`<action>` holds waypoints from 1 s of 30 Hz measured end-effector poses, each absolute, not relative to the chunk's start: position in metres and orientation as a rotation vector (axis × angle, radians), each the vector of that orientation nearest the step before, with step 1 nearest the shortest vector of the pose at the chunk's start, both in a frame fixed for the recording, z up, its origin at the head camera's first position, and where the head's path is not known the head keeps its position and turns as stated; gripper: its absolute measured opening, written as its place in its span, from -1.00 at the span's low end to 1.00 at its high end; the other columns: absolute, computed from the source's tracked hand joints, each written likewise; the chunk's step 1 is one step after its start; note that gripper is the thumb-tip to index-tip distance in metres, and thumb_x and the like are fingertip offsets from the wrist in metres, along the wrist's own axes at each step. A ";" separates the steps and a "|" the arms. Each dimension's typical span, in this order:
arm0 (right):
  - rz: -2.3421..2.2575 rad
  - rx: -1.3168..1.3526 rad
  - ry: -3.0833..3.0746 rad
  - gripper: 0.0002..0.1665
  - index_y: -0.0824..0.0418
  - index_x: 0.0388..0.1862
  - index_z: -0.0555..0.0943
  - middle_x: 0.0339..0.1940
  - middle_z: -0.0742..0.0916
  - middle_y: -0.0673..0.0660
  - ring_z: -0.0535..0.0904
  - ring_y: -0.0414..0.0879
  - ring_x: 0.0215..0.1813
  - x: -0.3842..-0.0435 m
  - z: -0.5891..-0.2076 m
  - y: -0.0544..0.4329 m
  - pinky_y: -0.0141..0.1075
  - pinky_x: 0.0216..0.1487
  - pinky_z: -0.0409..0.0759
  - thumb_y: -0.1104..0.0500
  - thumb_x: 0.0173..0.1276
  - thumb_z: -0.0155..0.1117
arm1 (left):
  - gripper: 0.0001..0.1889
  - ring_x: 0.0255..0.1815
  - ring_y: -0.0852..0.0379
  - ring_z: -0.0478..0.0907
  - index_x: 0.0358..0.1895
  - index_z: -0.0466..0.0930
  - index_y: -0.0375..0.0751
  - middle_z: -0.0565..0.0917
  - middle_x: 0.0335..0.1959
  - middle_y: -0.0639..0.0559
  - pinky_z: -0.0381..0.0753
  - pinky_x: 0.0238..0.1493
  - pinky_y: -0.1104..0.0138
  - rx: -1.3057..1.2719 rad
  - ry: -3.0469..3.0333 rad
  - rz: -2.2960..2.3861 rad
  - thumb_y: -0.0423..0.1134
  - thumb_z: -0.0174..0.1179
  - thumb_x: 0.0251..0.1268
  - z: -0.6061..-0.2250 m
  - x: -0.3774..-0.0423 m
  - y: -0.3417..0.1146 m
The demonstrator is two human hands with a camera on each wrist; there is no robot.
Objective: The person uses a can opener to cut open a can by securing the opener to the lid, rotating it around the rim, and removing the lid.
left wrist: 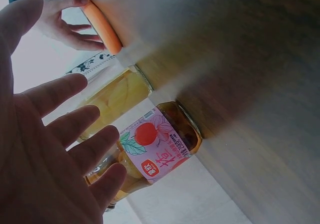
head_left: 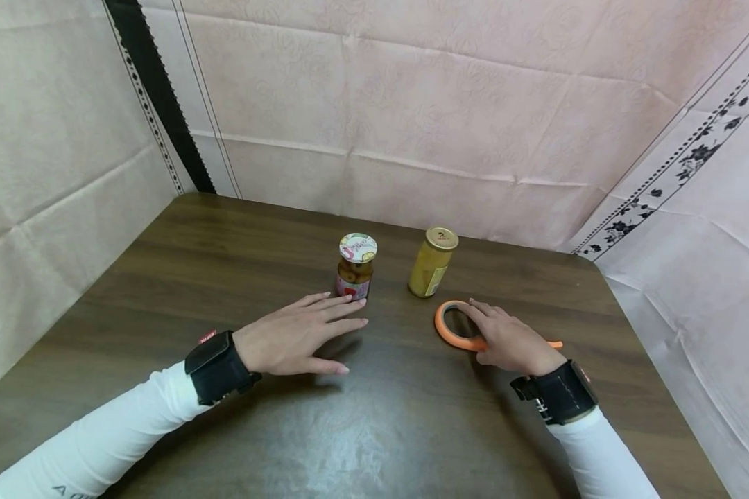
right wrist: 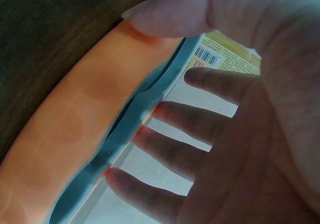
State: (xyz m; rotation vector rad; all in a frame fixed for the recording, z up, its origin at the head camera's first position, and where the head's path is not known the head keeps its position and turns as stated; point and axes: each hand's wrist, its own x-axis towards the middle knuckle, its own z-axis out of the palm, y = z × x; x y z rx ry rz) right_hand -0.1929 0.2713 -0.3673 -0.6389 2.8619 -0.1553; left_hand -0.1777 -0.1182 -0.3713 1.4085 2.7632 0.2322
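A jar of brown fruit (head_left: 354, 272) with a pink label and patterned white lid stands upright mid-table. My left hand (head_left: 302, 336) reaches toward it, fingers straight and spread, holding nothing; its fingertips overlap the jar's base in the head view, and I cannot tell if they touch. To the right stands a jar of yellow fruit (head_left: 429, 272) with a gold lid. My right hand (head_left: 514, 339) holds an orange loop-shaped jar opener (head_left: 440, 326) with a grey inner lining. The thumb (right wrist: 170, 14) lies on its orange face, with fingertips (right wrist: 117, 176) along the other side.
The dark brown wooden table (head_left: 349, 416) ends at a back edge just behind the jars. Pale patterned cloth (head_left: 412, 104) hangs behind the table and along both sides.
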 end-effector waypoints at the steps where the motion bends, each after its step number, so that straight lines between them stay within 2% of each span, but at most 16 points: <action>1: -0.158 -0.632 2.860 0.10 0.10 0.60 0.21 0.55 0.36 0.38 0.33 0.33 0.49 -0.193 -0.367 0.272 0.25 0.28 0.48 0.36 0.08 0.46 | -0.20 0.68 -0.01 0.04 0.57 0.23 0.04 0.08 0.67 0.01 0.03 0.65 -0.04 1.408 2.762 0.235 0.39 0.02 0.41 -0.371 -0.178 -0.118; 6: -0.166 -0.597 2.859 0.11 0.08 0.60 0.20 0.50 0.40 0.42 0.35 0.38 0.47 -0.195 -0.366 0.274 0.26 0.27 0.48 0.33 0.06 0.47 | -0.21 0.68 -0.01 0.04 0.57 0.23 0.04 0.09 0.67 0.01 0.03 0.65 -0.04 1.408 2.758 0.238 0.38 0.02 0.42 -0.371 -0.178 -0.118; 9: -0.153 -0.581 2.859 0.12 0.10 0.60 0.20 0.45 0.47 0.39 0.43 0.32 0.40 -0.197 -0.365 0.275 0.13 0.14 0.56 0.31 0.05 0.48 | -0.21 0.67 0.00 0.04 0.57 0.23 0.04 0.09 0.67 0.01 0.03 0.65 -0.04 1.407 2.760 0.234 0.38 0.01 0.42 -0.372 -0.178 -0.119; 13: -0.156 -0.539 2.839 0.12 0.13 0.59 0.20 0.40 0.51 0.35 0.49 0.21 0.30 -0.199 -0.364 0.277 -0.01 -0.02 0.56 0.30 0.05 0.49 | -0.21 0.67 0.00 0.05 0.57 0.24 0.04 0.09 0.67 0.01 0.05 0.64 -0.05 1.405 2.758 0.238 0.38 0.01 0.42 -0.372 -0.178 -0.119; 21: -0.156 -0.474 2.817 0.08 0.20 0.57 0.22 0.34 0.55 0.36 0.49 0.26 0.31 -0.200 -0.360 0.281 0.08 0.07 0.59 0.21 0.07 0.50 | -0.22 0.67 0.01 0.08 0.56 0.25 0.04 0.12 0.66 0.01 0.06 0.64 -0.04 1.414 2.766 0.232 0.38 -0.01 0.43 -0.372 -0.178 -0.118; 30: -0.150 -0.423 2.788 0.05 0.21 0.54 0.25 0.34 0.54 0.36 0.50 0.24 0.27 -0.200 -0.359 0.284 0.09 0.05 0.59 0.20 0.08 0.53 | -0.22 0.66 0.02 0.10 0.57 0.25 0.05 0.12 0.66 0.02 0.06 0.64 -0.03 1.401 2.766 0.232 0.38 -0.02 0.44 -0.372 -0.178 -0.118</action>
